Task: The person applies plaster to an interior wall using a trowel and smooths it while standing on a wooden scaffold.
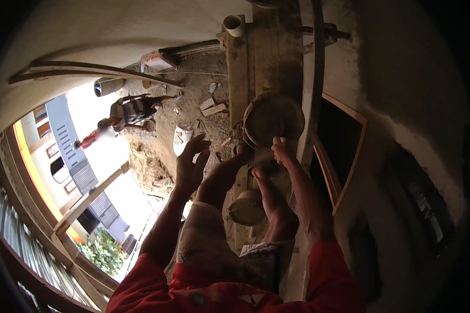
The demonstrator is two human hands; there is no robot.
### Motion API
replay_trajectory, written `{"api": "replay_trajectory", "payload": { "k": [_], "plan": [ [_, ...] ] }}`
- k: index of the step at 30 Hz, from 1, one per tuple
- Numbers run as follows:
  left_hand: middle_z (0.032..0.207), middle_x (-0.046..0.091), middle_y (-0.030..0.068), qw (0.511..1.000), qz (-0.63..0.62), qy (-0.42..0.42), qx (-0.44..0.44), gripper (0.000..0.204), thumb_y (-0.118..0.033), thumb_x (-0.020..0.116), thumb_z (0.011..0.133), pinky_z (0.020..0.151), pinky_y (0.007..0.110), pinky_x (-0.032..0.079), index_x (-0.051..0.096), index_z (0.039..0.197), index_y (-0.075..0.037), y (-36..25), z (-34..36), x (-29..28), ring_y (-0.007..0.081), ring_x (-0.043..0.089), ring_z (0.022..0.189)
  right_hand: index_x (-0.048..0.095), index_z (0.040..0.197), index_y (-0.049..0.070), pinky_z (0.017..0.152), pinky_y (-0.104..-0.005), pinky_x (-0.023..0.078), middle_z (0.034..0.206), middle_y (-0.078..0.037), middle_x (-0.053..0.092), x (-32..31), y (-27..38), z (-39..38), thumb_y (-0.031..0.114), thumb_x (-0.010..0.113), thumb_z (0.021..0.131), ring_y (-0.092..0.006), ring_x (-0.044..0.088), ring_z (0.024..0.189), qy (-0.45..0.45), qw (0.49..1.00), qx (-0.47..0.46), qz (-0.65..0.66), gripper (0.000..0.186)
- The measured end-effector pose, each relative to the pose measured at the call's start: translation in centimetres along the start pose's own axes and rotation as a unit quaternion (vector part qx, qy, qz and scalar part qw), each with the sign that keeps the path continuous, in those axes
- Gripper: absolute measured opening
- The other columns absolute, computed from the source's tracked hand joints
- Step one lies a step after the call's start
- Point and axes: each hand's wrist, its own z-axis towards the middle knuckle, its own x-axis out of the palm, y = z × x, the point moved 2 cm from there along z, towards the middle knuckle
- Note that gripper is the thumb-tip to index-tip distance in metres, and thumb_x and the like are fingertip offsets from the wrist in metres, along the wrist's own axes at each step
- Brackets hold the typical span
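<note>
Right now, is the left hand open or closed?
Open: the left hand has its thumb and fingers apart, nothing visible between them, away from the bucket.

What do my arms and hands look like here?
You wear short red fabric sleeves, leaving bare forearms. Your bare left hand and bare right hand have no gloves; no watch or bracelet shows, and rings would be too small to tell.

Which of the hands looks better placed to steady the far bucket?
Right, most likely: the right hand is curled at the near rim of the far bucket, while the left hand is open in the air, apart from it.
</note>
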Motion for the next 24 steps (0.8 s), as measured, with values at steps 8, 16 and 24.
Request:
{"api": "replay_trajectory", "payload": {
  "k": [8, 16, 24],
  "plan": [
    [0.103, 0.069, 0.0201, 0.967, 0.104, -0.064, -0.222, 0.044, -0.029, 0.062, 0.088, 0.081, 0.039, 0.051, 0.058, 0.123, -0.001, 27.9, -3.9, -3.9, 0.0292, 0.067, 0.095, 0.041, 0.140, -0.002, 0.094, -0.0465, 0.048, 0.122, -0.029, 0.058, -1.9, 10.7, -8.6, 0.013, 0.053, 0.085, -0.0406, 0.059, 0.110, 0.021, 0.960, -0.026, -0.280, 0.058],
    [0.118, 0.062, 0.0248, 0.909, 0.102, -0.085, -0.394, 0.056, -0.050, 0.058, 0.088, 0.097, 0.046, 0.045, 0.060, 0.121, -0.005, 37.6, -0.2, -5.9, 0.0389, 0.058, 0.115, 0.035, 0.145, 0.004, 0.073, -0.0407, 0.053, 0.101, -0.020, 0.063, -2.6, 8.5, -2.9, 0.013, 0.049, 0.089, -0.0292, 0.065, 0.087, -0.074, 0.943, -0.014, -0.325, 0.058],
    [0.116, 0.063, 0.0267, 0.922, 0.128, -0.053, -0.361, 0.055, -0.045, 0.056, 0.088, 0.098, 0.045, 0.044, 0.059, 0.124, -0.004, 42.2, -1.5, -5.2, 0.0385, 0.058, 0.115, 0.046, 0.138, 0.004, 0.051, -0.0297, 0.048, 0.071, -0.007, 0.058, -0.3, 11.9, -1.9, 0.013, 0.053, 0.087, -0.0122, 0.056, 0.056, 0.026, 0.993, 0.091, -0.067, 0.052]
  ]
}}
